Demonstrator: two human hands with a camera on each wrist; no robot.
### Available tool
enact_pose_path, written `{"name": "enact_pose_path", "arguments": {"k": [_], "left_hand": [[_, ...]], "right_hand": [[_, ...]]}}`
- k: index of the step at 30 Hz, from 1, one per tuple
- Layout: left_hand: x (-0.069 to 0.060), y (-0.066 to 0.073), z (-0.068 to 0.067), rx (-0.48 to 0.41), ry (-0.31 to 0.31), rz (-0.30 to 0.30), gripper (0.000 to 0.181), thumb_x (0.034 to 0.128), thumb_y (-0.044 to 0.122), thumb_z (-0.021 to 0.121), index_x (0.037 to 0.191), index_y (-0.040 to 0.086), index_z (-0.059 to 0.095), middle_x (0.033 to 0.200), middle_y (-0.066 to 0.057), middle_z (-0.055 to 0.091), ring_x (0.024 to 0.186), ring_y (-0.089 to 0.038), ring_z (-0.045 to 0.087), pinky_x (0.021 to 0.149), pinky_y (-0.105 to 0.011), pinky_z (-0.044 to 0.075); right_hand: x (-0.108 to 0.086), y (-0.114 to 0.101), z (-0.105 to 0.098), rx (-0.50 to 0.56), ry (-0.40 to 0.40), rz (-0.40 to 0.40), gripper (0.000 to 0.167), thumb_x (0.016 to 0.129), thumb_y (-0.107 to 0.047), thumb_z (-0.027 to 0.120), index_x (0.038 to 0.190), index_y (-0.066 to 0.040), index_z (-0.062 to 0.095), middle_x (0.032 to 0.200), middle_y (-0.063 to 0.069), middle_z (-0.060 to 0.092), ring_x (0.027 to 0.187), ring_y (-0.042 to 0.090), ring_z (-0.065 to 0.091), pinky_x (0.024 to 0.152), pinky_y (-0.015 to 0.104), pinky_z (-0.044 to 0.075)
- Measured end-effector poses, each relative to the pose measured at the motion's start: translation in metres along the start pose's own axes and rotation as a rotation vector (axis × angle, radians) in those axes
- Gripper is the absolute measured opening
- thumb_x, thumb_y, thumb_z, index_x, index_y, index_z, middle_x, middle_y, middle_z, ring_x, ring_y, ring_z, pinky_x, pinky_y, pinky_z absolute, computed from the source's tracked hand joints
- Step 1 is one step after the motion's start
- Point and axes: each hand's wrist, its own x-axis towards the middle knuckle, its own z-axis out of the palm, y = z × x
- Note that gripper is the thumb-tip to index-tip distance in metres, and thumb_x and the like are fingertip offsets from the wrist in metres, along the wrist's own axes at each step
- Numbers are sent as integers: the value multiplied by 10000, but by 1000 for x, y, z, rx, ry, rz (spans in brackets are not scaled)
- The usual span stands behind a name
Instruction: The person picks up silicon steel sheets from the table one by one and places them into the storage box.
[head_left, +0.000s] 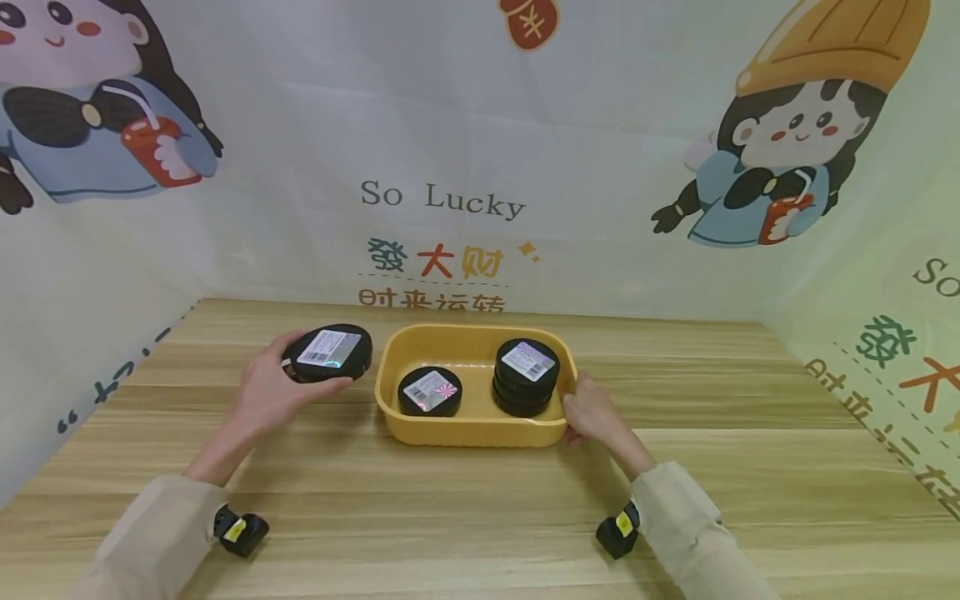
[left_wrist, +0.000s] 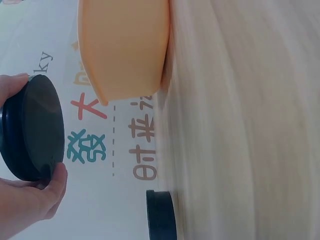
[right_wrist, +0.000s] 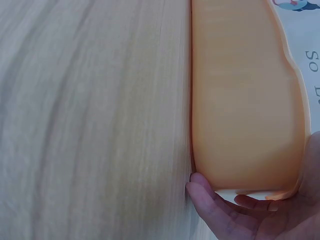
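My left hand (head_left: 272,387) holds a flat, round black container (head_left: 328,350) by its edge, raised off the table, left of a yellow plastic bin (head_left: 472,432). A pale barcode label is on its top, and its dark underside shows in the left wrist view. My right hand (head_left: 596,410) grips the bin's right end, with fingertips low on its wall in the right wrist view. Inside the bin, one black container (head_left: 431,392) lies at the left and a stack of similar containers (head_left: 525,375) stands at the right.
Another black round piece (left_wrist: 161,215) rests on the table in the left wrist view, partly cut off by the frame. The wooden table (head_left: 480,508) meets a printed cloth backdrop (head_left: 600,208) at the back and sides.
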Motion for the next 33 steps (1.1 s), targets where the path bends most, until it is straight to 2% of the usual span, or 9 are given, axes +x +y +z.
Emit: {"name": "enact_pose_path", "arguments": {"k": [7,13,22,29,33], "left_hand": [[0,7,5,-23,-25,-4,932,654,414,748,1331,-40,297,1276,-300,365,1134,-414,391,919,-517,348],[2,13,11,-43,-36,27,925,644,386,763,1318,-56,309,1265,-297,376,1117,-405,428,911,-482,383],[7,22,22,-13,-43,56,875,632,366,771,1306,-10,360,1302,-254,379,1180,-396,348,966,-521,287],[7,27,33,-43,-58,83,849,632,325,777,1305,-1,377,1319,-246,371,1184,-394,347,962,-514,304],[9,29,41,-43,-45,111,812,628,283,782,1281,-12,399,1292,-252,399,1169,-393,371,963,-505,306]], "right_hand": [[0,0,0,-2,2,9,382,817,-27,332,1153,155,344,609,154,528,410,184,550,413,296,491],[0,0,0,-5,1,5,379,821,-26,332,1152,158,340,593,160,535,404,185,547,412,296,490],[0,0,1,0,6,16,384,823,-21,331,1168,148,333,611,168,531,397,185,544,407,297,489],[0,1,2,-8,21,-13,264,832,-30,345,1024,144,398,618,186,553,413,203,568,399,284,484],[0,1,2,-8,19,-19,261,828,-24,345,1019,147,391,617,194,554,417,214,573,398,282,483]]}}
